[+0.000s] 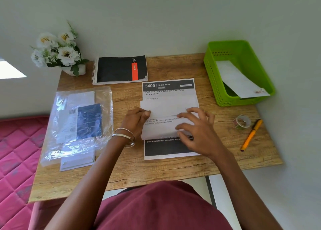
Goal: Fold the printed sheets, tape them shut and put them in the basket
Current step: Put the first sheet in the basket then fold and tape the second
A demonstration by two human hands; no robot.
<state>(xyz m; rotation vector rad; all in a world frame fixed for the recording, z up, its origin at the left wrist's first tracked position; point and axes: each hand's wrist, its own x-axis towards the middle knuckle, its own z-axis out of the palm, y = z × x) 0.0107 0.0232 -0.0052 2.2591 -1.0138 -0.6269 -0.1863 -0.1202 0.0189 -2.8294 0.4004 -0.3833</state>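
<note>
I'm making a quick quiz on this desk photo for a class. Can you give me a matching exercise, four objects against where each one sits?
Things:
1. roll of tape
2. spiral notebook
3. flower pot
4. folded sheet

Places:
A. far left corner of the table
B. inside the green basket
C. just left of the orange pen
D. at the far edge, beyond the printed sheet

Pairs: 1-C, 2-D, 3-A, 4-B
</note>
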